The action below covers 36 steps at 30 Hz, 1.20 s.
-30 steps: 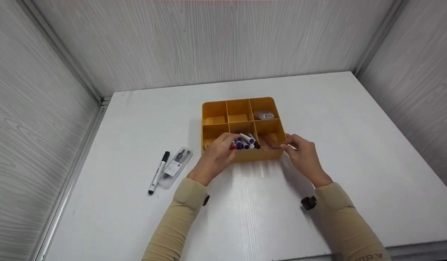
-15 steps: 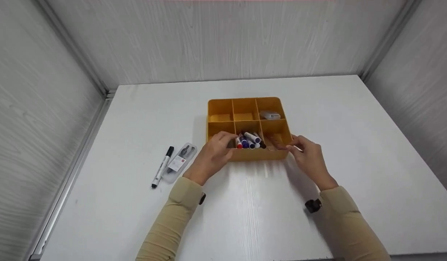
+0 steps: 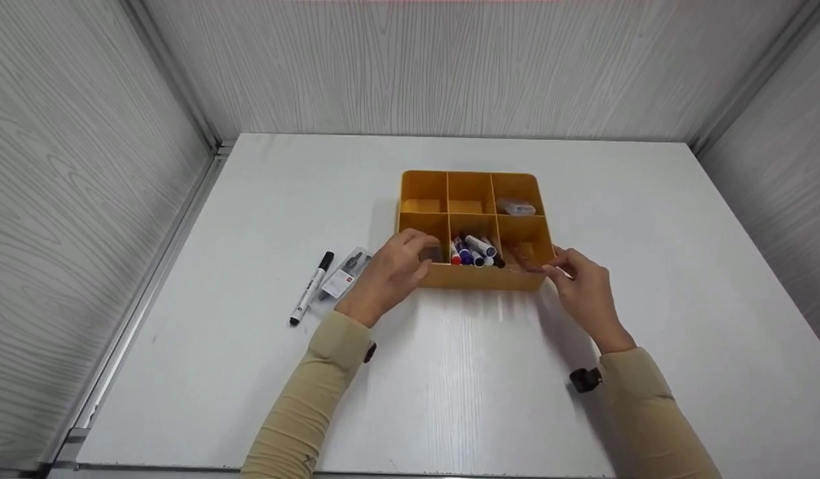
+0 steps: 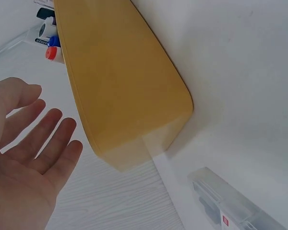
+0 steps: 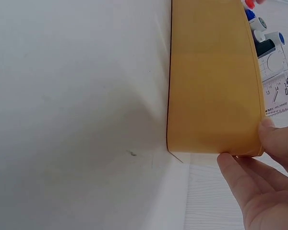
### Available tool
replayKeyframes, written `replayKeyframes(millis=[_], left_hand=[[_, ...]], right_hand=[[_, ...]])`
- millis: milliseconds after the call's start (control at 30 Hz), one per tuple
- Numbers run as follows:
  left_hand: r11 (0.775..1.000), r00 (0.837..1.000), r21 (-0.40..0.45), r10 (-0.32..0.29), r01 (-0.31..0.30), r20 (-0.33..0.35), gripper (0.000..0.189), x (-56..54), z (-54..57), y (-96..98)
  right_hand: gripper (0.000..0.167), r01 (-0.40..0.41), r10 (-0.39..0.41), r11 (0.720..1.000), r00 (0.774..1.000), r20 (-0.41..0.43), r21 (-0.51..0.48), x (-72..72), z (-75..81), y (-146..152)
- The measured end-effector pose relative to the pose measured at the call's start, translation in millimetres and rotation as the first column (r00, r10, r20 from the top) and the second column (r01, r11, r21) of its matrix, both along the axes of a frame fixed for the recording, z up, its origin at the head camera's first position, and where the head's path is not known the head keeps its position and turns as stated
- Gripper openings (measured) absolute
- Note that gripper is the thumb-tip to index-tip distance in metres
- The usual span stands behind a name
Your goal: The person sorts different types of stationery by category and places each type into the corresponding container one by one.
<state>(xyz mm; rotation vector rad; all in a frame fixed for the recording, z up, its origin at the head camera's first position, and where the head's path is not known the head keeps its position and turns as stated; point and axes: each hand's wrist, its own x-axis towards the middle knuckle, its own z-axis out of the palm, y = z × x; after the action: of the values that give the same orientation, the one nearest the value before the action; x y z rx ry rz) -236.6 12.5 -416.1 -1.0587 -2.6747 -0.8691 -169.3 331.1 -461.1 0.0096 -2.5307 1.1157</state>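
A yellow six-compartment organizer box (image 3: pixel 483 277) stands on the white table. Over its front left compartment is my left hand (image 3: pixel 398 269), its fingers loosely bent and apart from the box wall; in the left wrist view nothing lies between them. My right hand (image 3: pixel 582 286) pinches the front right corner of the box between thumb and fingers, seen closely in the right wrist view. Several markers (image 3: pixel 479 245) with red, blue and black ends fill the front middle compartment. Clear rulers (image 5: pixel 277 91) stick up in the front right compartment. A small clear case (image 3: pixel 516 207) lies in the back right one.
Left of the box, a black-capped white marker (image 3: pixel 311 289) lies on the table beside a clear compass case (image 3: pixel 340 279), partly behind my left hand. Wood-grain panels (image 3: pixel 449 66) enclose the table at the back and both sides.
My left hand has drawn left from the markers to the front left compartment. The right hand stays at the box corner. The head view has shifted, so everything sits further right in it.
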Motion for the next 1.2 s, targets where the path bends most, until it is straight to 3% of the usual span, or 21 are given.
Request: replayKeyframes(millis=[167,367,600,867,1200], left_hand=[[0.999,0.999,-0.028,0.017,-0.018,-0.034,0.030,-0.6,-2.1,-6.0],[0.999,0.999,0.002,0.049,-0.049,-0.019,0.031,-0.4,-1.7,-16.6],[0.995,0.995,0.038,0.091,-0.089,-0.048,0.029,-1.1,0.0,-29.7],[0.977,0.977,0.018,0.211,-0.211,0.016,0.033,-2.9,6.2,-48.7],[0.966,0.966,0.044,0.250,-0.253,0.058,0.032,-6.6,4.1,-69.5]], right_hand=[[0.013,-0.006,0.006,1.000,0.999,-0.034,-0.001,-0.5,-1.4,0],[0.012,-0.012,0.012,1.000,1.000,-0.028,-0.011,-2.0,-1.2,-3],[0.013,-0.014,0.013,1.000,1.000,-0.017,-0.015,-0.9,-0.2,-3],[0.011,0.002,-0.002,1.000,1.000,-0.001,-0.004,0.2,-1.7,2],[0.012,-0.026,0.026,1.000,0.999,-0.037,0.005,-0.3,-0.5,-1]])
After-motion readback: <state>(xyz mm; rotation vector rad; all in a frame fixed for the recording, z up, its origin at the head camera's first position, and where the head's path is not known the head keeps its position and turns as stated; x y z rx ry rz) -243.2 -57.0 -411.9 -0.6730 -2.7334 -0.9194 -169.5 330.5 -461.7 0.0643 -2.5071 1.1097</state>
